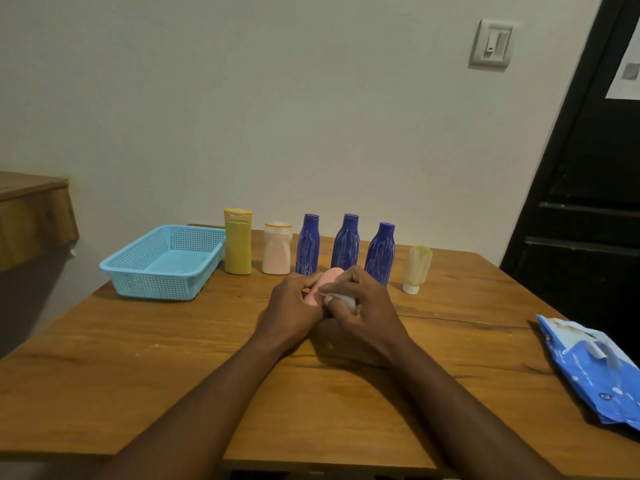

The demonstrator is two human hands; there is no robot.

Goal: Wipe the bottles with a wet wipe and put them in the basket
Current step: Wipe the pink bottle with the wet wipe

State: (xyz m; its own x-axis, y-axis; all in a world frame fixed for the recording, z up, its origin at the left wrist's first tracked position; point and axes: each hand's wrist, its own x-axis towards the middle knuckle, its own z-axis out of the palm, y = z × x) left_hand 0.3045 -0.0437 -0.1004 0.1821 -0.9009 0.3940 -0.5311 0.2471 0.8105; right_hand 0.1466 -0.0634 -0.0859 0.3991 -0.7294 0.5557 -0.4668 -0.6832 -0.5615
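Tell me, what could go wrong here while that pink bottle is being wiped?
The pink bottle, held in the left hand while the right hand rubs it with the wet wipe, may get slippery and drop. The hands work just in front of three upright blue bottles; a stray knuckle could topple one. The basket overhangs the table's left edge and could tip.

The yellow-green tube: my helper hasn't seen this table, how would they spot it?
On the table, bottles line the far edge. The tube ends that row on the right, beside three blue bottles. It alone stands upside down on a white cap.
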